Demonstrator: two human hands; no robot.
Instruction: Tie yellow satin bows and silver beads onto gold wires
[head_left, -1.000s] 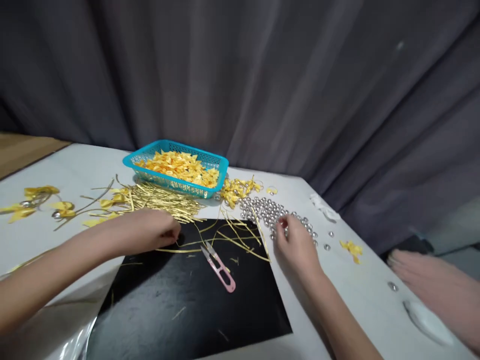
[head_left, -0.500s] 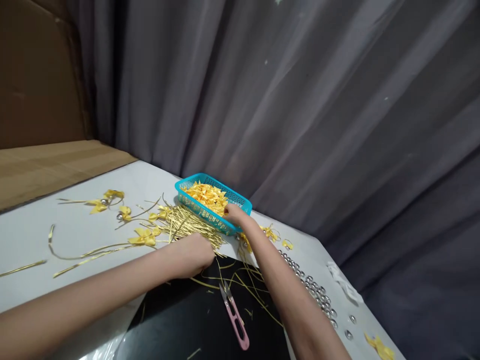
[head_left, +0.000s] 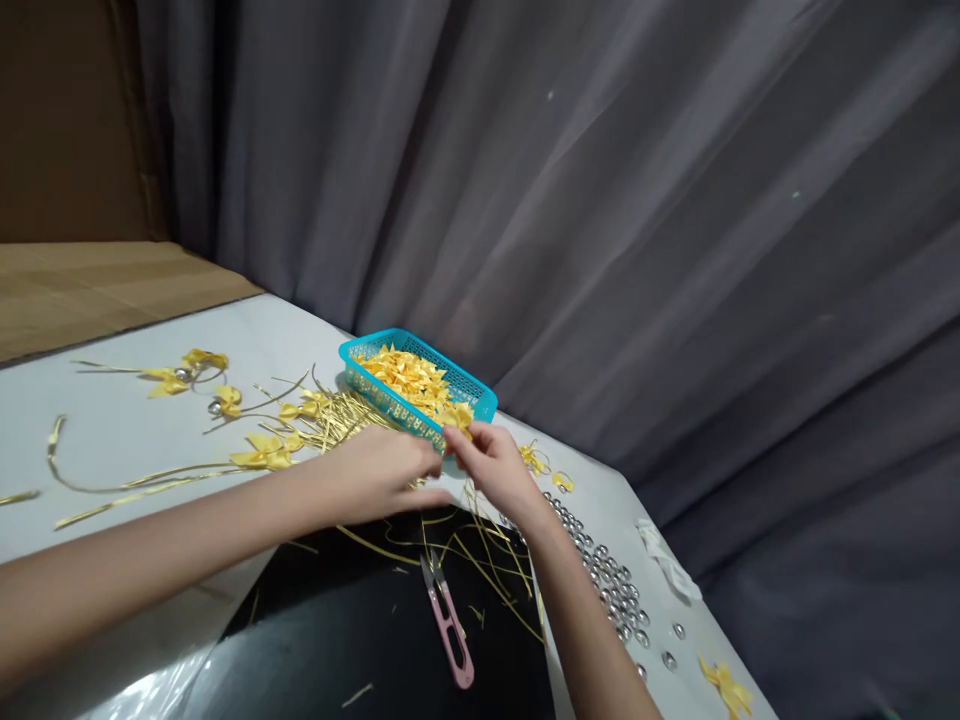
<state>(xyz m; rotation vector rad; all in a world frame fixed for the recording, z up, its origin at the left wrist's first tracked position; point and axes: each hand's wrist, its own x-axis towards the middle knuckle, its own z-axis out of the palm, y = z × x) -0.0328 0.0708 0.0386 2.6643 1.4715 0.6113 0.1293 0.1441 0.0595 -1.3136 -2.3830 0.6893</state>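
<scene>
My right hand [head_left: 495,468] pinches a yellow ribbon bow [head_left: 457,418] at the near right corner of the blue basket [head_left: 484,403]. Inside that basket lies a heap of yellow bows [head_left: 405,375]. Close by on the left, my left hand [head_left: 397,470] is over the edge of the black mat, its thumb apart from the bent fingers, and nothing shows in it. A bundle of gold strips [head_left: 341,418] lies partly hidden behind my left hand. Pink thread snips [head_left: 454,640] rest on the black mat [head_left: 337,620] below both hands.
Silver beads [head_left: 615,590] are scattered on the white table [head_left: 247,330] at the right, near a white crumpled item [head_left: 667,560] and a loose yellow bow [head_left: 726,687]. Bows with gold strips [head_left: 266,452] lie at the left. A grey curtain [head_left: 525,200] hangs behind.
My right hand has come back from the basket's heap with a bow, nearer to my left hand. My left hand has opened from a closed shape. The view has shifted slightly.
</scene>
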